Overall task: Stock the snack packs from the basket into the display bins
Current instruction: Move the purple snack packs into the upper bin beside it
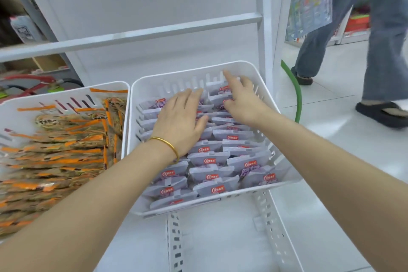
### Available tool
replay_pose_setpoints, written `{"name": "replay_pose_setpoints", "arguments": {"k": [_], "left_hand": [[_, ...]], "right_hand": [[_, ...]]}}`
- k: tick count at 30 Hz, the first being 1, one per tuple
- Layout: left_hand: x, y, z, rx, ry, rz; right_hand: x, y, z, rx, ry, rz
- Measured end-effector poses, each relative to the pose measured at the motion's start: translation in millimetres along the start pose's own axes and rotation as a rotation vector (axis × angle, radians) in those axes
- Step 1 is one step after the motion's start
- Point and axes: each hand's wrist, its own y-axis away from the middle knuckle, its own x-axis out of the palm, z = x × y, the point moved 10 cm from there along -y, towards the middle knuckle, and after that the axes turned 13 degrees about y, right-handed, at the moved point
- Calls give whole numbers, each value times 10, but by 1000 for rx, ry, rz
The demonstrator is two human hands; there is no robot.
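**Hazard assessment, left to right**

1. The left bin [66, 93] is heaped with orange packs [66, 150], which stand close to the rim. A knock to this bin would likely spill packs over its near edge.

2. The left grip [180, 121], with a bangle [167, 144] on the wrist, is released. Its fingers lie straight and flat on the purple packs [209, 157] in the far left part of the right bin [187, 72]. Too much downward pressure could crush the packs or flatten the upright rows.

3. The purple packs fill the right bin in about 3 rows, from the near wall to the far wall. The supply basket cannot be identified in this view. The near rim of the right bin overhangs the shelf [220, 238]. A pull toward the person could tip the bin or drag it off.

4. The right grip [242, 101] is released and holds nothing. Its fingers are spread over the far right row, with 1 fingertip close to the slotted far wall. A finger could catch in a slot, and a sideways sweep could knock over neighbouring packs.

5. A passer-by [375, 51] is walking on the floor to the right, near a green hose [295, 95]. A bump from that side could jolt the arm or the shelf frame.
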Motion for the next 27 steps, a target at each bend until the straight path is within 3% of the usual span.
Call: {"name": "replay_pose_setpoints", "arguments": {"k": [8, 14, 21, 27], "left_hand": [[231, -237, -170, 50, -141, 131], [231, -231, -143, 37, -116, 123], [233, -208, -153, 32, -104, 136], [207, -220, -143, 24, -85, 114]], "right_hand": [[-97, 294, -75, 80, -153, -92], [7, 430, -339, 314, 32, 10], [180, 351, -281, 317, -79, 77], [167, 397, -370, 340, -248, -26]]}}
